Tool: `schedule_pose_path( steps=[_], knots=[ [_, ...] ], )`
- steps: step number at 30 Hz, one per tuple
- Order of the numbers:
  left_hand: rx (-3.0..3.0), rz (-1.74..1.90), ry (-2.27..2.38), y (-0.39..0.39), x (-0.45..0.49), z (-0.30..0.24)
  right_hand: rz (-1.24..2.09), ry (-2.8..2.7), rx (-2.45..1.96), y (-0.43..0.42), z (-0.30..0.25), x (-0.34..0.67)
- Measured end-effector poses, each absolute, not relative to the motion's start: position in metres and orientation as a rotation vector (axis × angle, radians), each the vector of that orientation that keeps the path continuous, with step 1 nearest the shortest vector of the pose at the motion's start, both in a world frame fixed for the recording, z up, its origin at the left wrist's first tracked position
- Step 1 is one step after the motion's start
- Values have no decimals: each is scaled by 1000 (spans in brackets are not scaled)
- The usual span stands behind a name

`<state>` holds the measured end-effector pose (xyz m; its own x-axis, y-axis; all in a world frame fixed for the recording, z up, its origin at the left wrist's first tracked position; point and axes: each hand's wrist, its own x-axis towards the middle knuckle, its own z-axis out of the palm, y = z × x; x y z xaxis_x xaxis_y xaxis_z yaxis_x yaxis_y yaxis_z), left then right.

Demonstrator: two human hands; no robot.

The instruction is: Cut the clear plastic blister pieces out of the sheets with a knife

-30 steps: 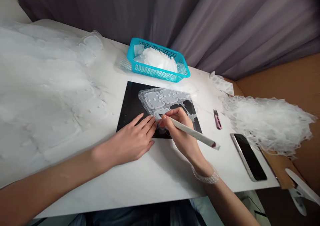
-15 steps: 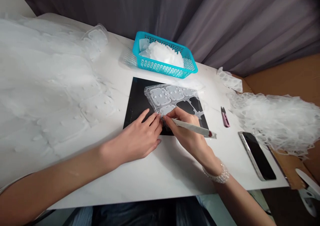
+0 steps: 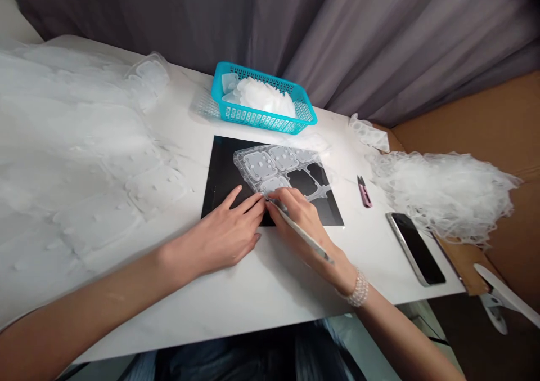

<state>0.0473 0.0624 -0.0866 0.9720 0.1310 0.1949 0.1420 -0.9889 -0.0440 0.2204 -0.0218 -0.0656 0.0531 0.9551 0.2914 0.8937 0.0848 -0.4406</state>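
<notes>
Pen-like tool swung wristward, right fingers clamping it, left fingers spread over black mat's edge.

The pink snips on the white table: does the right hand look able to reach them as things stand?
Probably yes, though the right hand may first need to put down the slim tool it holds. The pink snips lie to its right on the white table, with nothing covering them.

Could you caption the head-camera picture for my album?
Left hand at the edge of a translucent sheet on a black mat, right hand gripping a slim tool, turquoise basket beyond.
</notes>
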Motion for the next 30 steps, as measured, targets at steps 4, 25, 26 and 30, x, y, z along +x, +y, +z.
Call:
schedule_pose_path(
  steps=[4, 25, 26, 30],
  knots=[
    [-3040, -344, -153, 65, 46, -90, 222, -1952, -1806, -22, -63, 219],
    [-3114, -467, -251, 64, 41, -105, -51, -2407, -1807, -17, -63, 220],
    [-3137, -455, -236, 65, 40, -104, -61, -2432, -1811, -16, -64, 218],
    [-3186, -416, -178, 67, 41, -100, -35, -2460, -1806, -12, -69, 213]
  ],
)
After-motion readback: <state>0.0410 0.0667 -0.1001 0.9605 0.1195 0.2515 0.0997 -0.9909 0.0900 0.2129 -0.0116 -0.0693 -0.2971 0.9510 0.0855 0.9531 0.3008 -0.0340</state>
